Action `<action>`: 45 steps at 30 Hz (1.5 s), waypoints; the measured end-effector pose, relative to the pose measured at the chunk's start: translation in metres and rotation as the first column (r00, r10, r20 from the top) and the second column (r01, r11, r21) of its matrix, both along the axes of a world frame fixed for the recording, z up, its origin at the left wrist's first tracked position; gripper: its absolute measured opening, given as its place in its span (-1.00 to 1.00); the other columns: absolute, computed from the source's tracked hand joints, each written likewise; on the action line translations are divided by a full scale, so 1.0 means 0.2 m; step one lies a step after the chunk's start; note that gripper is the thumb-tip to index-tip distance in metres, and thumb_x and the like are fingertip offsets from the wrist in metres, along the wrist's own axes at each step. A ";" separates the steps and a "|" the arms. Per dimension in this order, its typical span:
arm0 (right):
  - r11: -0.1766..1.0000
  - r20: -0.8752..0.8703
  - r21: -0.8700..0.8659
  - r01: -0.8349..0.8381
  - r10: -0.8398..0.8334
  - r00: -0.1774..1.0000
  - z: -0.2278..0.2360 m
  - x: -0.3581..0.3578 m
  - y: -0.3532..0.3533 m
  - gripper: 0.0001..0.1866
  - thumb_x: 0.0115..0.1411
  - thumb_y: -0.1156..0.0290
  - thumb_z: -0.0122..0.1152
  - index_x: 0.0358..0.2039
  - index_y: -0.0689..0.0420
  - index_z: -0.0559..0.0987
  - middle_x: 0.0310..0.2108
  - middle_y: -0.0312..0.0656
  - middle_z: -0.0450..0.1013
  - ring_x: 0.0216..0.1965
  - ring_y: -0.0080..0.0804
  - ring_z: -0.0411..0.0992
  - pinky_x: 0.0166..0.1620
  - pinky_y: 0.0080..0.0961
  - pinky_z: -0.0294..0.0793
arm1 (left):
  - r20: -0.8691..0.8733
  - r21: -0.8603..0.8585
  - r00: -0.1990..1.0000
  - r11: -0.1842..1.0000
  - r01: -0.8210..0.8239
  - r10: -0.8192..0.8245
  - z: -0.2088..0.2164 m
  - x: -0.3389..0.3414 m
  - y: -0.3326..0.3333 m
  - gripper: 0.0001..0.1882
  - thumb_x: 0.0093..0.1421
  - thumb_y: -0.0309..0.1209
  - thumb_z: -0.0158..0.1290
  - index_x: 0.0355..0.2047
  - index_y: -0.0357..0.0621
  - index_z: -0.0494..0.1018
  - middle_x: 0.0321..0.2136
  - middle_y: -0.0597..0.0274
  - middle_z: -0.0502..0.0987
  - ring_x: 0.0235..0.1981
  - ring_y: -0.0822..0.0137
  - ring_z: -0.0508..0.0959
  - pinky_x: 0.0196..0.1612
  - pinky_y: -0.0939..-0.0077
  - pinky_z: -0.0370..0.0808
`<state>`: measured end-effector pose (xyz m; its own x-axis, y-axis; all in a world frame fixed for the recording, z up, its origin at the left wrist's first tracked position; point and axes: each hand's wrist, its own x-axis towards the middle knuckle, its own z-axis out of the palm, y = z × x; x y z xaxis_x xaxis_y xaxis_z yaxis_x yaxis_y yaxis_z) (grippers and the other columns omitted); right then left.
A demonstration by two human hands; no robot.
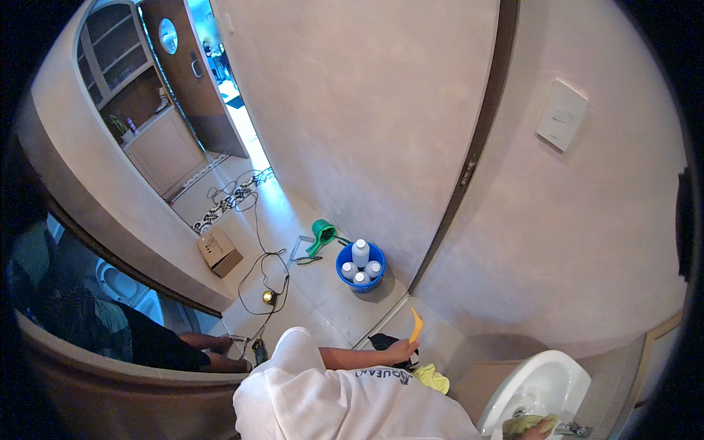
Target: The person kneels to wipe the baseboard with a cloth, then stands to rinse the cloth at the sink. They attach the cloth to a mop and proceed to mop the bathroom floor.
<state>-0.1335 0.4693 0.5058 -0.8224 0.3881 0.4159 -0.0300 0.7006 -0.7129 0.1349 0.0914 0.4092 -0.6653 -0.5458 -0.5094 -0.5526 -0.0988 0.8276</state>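
My left arm [352, 358] reaches across from a white sleeve. At its end my left hand [400, 352] is closed around a slim, curved yellow-orange tool [417, 325], which points upward; its exact kind cannot be made out. Under that hand are a black item [382, 341] and a bright yellow cloth [433, 378]. At the lower right edge, my right hand [541, 430] presses a yellow-green cloth [519, 424] into the white washbasin [546, 370], beside the metal tap [576, 429]. Only part of that hand shows.
On the tiled floor stands a blue bucket [359, 282] of white bottles. Near it lie a green dipper [321, 233], pliers [307, 260], a looped cable [253, 271] and a cardboard box [219, 253]. Another person's legs [172, 341] show at left, by a toilet [121, 281].
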 end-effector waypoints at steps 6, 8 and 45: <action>0.942 -0.049 0.333 0.045 -0.031 0.998 0.15 -0.11 0.07 -0.49 -0.05 0.06 0.12 -0.29 0.30 0.42 -0.38 0.09 0.40 -0.41 -0.04 0.40 -0.30 -0.22 0.39 | 0.025 -0.342 0.990 0.930 0.137 -0.137 0.21 -0.17 0.11 -0.49 0.14 0.04 -0.32 -0.29 -0.20 0.27 -0.48 -0.09 0.43 -0.38 -0.04 0.44 -0.33 0.13 0.33; 0.778 -0.348 0.573 0.258 -0.054 0.936 0.20 -0.24 0.19 -0.45 -0.06 0.03 0.09 -0.26 0.30 0.41 -0.42 0.07 0.38 -0.41 -0.03 0.37 -0.32 -0.17 0.35 | 0.004 -0.400 0.980 0.899 0.182 -0.197 0.32 -0.27 0.12 -0.52 0.14 0.01 -0.29 -0.23 -0.17 0.25 -0.48 -0.10 0.42 -0.40 -0.06 0.44 -0.35 0.12 0.33; 0.939 -0.408 0.276 0.204 -0.078 0.910 0.53 -0.36 0.30 -0.72 0.01 0.25 0.09 -0.51 0.25 0.45 -0.51 -0.08 0.38 -0.46 -0.18 0.31 -0.37 -0.36 0.30 | -0.283 -0.052 0.510 0.544 0.837 -0.812 0.45 -1.43 1.11 -0.56 0.14 -0.13 -0.20 -0.39 -0.34 0.40 -0.67 0.22 0.40 -0.63 0.42 0.35 -0.49 0.48 0.32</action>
